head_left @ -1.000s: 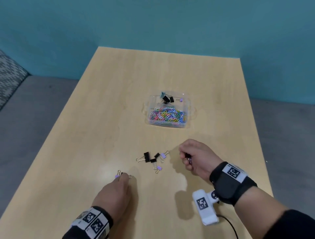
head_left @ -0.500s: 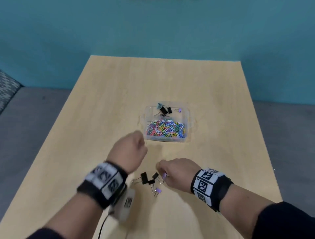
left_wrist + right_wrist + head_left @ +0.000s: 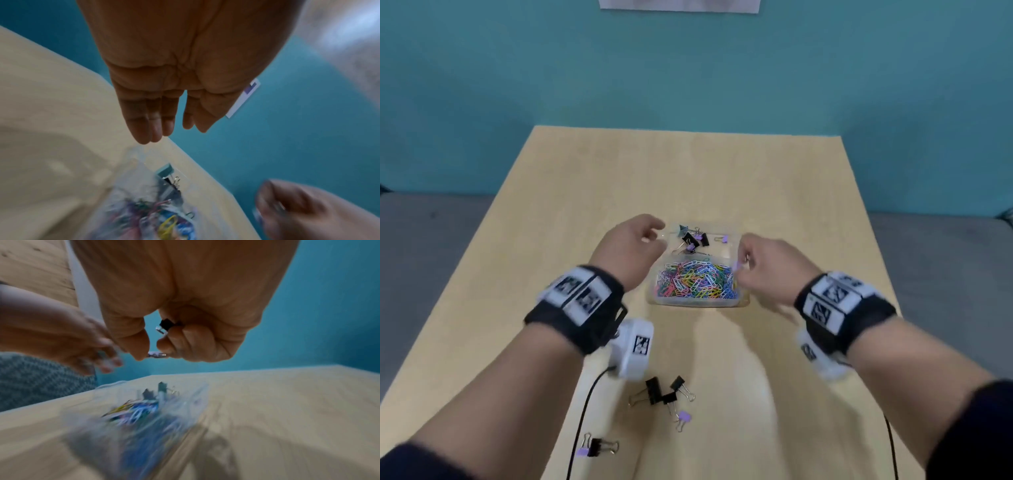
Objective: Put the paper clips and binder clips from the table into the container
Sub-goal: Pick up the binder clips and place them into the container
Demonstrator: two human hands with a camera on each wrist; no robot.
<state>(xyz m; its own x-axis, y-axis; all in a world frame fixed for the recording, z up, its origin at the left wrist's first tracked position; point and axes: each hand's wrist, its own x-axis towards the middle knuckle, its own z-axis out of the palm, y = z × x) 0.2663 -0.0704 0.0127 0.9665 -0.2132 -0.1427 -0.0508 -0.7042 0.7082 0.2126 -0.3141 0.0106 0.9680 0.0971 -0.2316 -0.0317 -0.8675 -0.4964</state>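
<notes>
A clear two-part container (image 3: 698, 303) stands mid-table. Its near part holds coloured paper clips (image 3: 697, 282), its far part several binder clips (image 3: 693, 240). My left hand (image 3: 650, 236) hovers over the container's far left corner with straight fingers and nothing in it, as the left wrist view confirms (image 3: 162, 126). My right hand (image 3: 743, 267) is above the container's right edge, fingers curled round a black binder clip (image 3: 166, 324) and pinching a second, purple binder clip (image 3: 157, 354). More binder clips (image 3: 661, 394) lie on the table near me, with another pair of binder clips (image 3: 595, 447) closer still.
The light wooden table (image 3: 688, 178) ends at a teal wall behind. Grey floor lies on both sides. Cables (image 3: 582, 418) from the wrist cameras trail over the table's near part beside the loose clips.
Both hands have moved from the loose clips near me to above the container. The left hand, a fist half a second ago, is open now. The right hand still holds its clips.
</notes>
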